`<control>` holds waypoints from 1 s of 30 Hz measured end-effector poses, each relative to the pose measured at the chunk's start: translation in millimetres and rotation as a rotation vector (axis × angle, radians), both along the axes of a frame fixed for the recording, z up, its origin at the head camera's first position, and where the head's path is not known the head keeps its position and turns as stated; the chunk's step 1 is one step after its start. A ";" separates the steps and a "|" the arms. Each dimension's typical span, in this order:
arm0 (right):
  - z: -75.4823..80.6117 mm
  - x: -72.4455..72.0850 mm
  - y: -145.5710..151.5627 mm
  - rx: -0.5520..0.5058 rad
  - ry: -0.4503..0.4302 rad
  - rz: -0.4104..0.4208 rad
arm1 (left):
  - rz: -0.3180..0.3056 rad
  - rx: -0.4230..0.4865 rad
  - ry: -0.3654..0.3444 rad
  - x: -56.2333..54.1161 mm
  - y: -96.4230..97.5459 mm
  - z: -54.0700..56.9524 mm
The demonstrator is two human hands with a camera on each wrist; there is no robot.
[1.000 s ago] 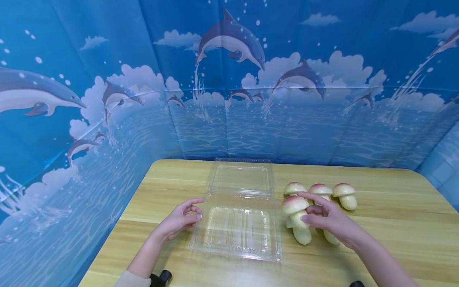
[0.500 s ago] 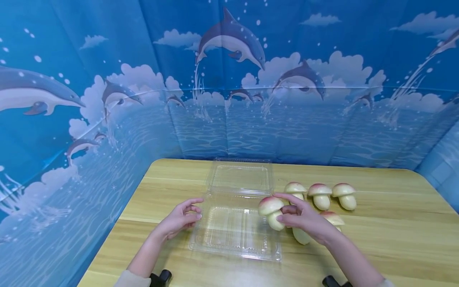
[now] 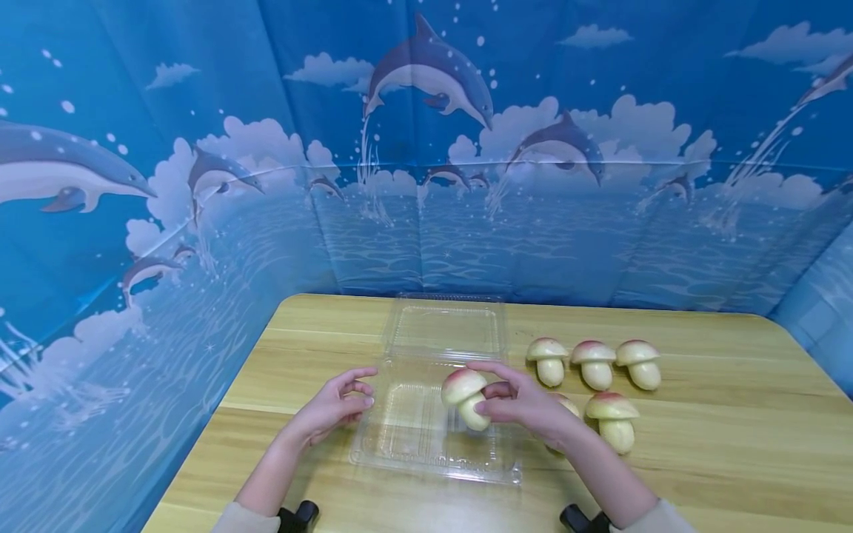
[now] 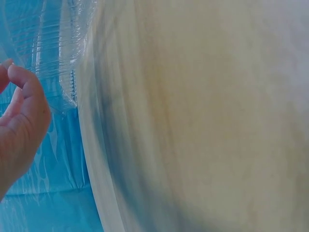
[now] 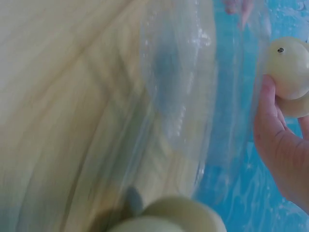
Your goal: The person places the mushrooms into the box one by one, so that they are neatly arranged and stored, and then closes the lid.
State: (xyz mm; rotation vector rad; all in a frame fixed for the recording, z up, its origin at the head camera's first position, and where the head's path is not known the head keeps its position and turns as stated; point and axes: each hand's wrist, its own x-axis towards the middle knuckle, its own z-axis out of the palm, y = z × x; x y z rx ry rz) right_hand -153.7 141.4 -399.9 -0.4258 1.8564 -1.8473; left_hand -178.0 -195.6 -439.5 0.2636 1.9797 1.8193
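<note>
My right hand [image 3: 523,403] pinches a toy mushroom [image 3: 464,398] with a pink-tinged cap and cream stem, above the clear plastic clamshell box [image 3: 400,459]. In the right wrist view, the thumb presses against this mushroom [image 5: 289,67], and the other fingers are partly hidden. Beside the box's left edge, my left hand [image 3: 336,406] has loosely bent fingers and holds nothing; I cannot tell whether it touches the rim. The left wrist view shows that hand [image 4: 24,116] close to the clear plastic. The box's lid [image 3: 446,329] lies folded back, away from me.
Several more toy mushrooms [image 3: 594,364] lie on the wooden table [image 3: 720,429] right of the box. One mushroom [image 3: 563,403] is partly hidden behind the right hand. A blue dolphin-print curtain [image 3: 533,229] stands along the table's far edge.
My right hand has carried the mushroom leftward, from above the other mushrooms to over the box, uncovering those beneath. The left hand stays in place.
</note>
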 end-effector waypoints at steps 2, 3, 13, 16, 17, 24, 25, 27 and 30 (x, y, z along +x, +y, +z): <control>-3.3 -1.0 -6.7 -0.007 0.001 -0.001 | 0.001 0.000 -0.001 0.1 0.3 0.0; -5.1 -1.4 -9.8 -0.009 0.002 -0.001 | 0.002 -0.001 -0.002 0.1 0.5 0.0; -19.6 -6.9 -39.3 0.018 0.001 -0.006 | 0.003 -0.006 0.007 -0.7 0.6 -0.3; -23.6 -8.4 -47.6 0.011 -0.019 -0.017 | 0.000 0.000 0.006 -0.9 0.6 -0.3; -24.9 -8.7 -50.2 0.008 -0.025 -0.020 | -0.001 0.001 0.006 -1.0 0.6 -0.3; -34.5 -9.7 -63.2 0.002 -0.058 -0.049 | -0.009 0.007 0.010 -1.5 -0.1 -1.1; -35.3 -9.8 -64.7 0.003 -0.059 -0.053 | -0.010 0.008 0.011 -1.6 -0.3 -1.3; -36.7 -10.1 -67.8 0.007 -0.060 -0.060 | -0.012 0.009 0.014 -1.7 -0.7 -1.6; -37.7 -10.8 -72.9 0.023 -0.056 -0.079 | -0.015 0.011 0.016 -2.1 -1.1 -2.0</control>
